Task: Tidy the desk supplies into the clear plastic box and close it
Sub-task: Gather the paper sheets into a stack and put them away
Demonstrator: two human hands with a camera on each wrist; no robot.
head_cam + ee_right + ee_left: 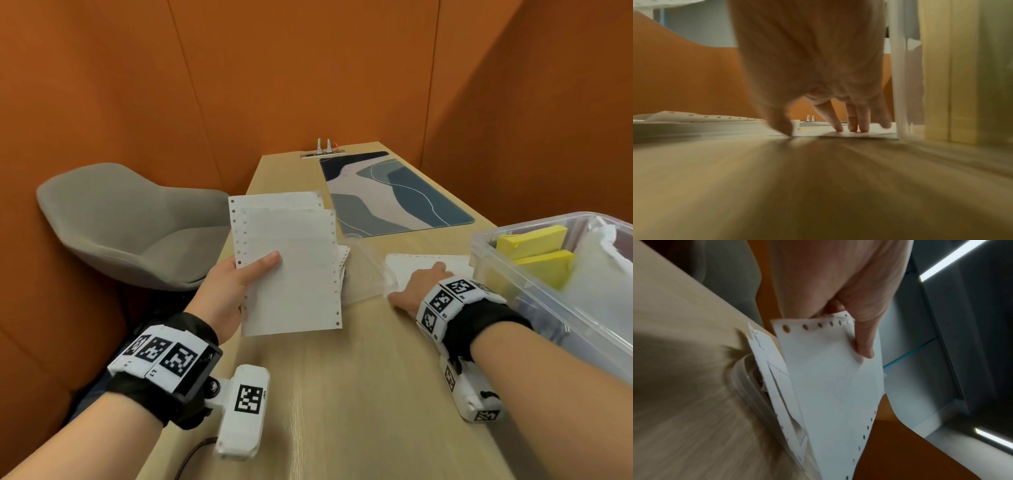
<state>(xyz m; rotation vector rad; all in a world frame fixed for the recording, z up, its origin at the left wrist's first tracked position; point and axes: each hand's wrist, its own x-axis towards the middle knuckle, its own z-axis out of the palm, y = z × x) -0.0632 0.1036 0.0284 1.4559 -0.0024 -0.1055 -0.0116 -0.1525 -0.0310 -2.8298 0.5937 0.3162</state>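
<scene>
My left hand (239, 284) holds a stack of white sheets with punched edges (291, 267) above the desk's left side, thumb on top and fingers beneath. In the left wrist view the thumb (861, 340) pinches the sheets (830, 386). My right hand (421, 284) lies flat on a single white sheet (428, 260) on the desk, beside the clear plastic box (534, 291). The right wrist view shows straight fingertips (853, 128) pressing that sheet (859, 135) next to the box wall (904, 97). Yellow note pads (534, 240) stand inside the box.
The clear lid (363, 270) lies on the desk between my hands, with loose sheets on its left edge. A patterned desk mat (394, 195) covers the far desk. A grey chair (130, 222) stands to the left. Orange walls close in all round.
</scene>
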